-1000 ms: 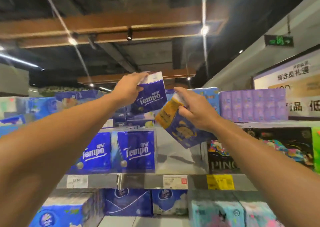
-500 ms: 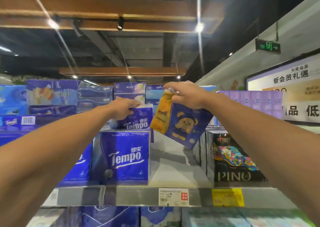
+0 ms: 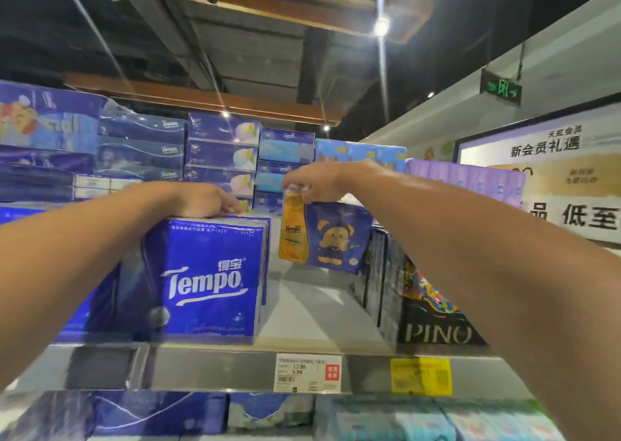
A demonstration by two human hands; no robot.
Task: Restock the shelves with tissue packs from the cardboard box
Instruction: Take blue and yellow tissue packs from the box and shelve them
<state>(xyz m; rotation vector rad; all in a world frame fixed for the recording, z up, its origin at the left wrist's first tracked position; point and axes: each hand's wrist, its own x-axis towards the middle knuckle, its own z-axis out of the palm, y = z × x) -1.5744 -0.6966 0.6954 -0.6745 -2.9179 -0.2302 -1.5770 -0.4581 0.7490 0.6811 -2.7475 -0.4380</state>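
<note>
- A blue Tempo tissue pack [image 3: 205, 279] is seen standing upright at the front of the shelf [image 3: 215, 366]; it serves as the landmark for what follows.
- The left hand [image 3: 205, 200] is laid on top of this pack, toward its rear edge, with the fingers stretched forward and downward over the far side. Whether something behind the front pack is gripped cannot be told, since the fingertips are hidden.
- A second blue pack edge is glimpsed just behind and to the right of the landmark pack, touching it.
- An orange-and-blue bear pack [image 3: 324, 235] is held in the air to the right of the landmark pack, above the bare strip of shelf board. It is tilted slightly, with its orange side turned toward the landmark.
- The right hand [image 3: 316, 180] is placed at the top of the bear pack; its upper wrapper edge is pinched between curled fingers and thumb.
- A black PINO pack [image 3: 433, 313] is stood to the right of the landmark, beyond the bare strip and below the right forearm.
- A white price tag [image 3: 307, 372] and a yellow tag [image 3: 420, 375] are fixed to the shelf rail, below and to the right of the landmark.
- Stacked blue tissue boxes [image 3: 221, 151] are seen behind and above the landmark.
- A green exit sign [image 3: 501, 86] is hung far above to the right.
</note>
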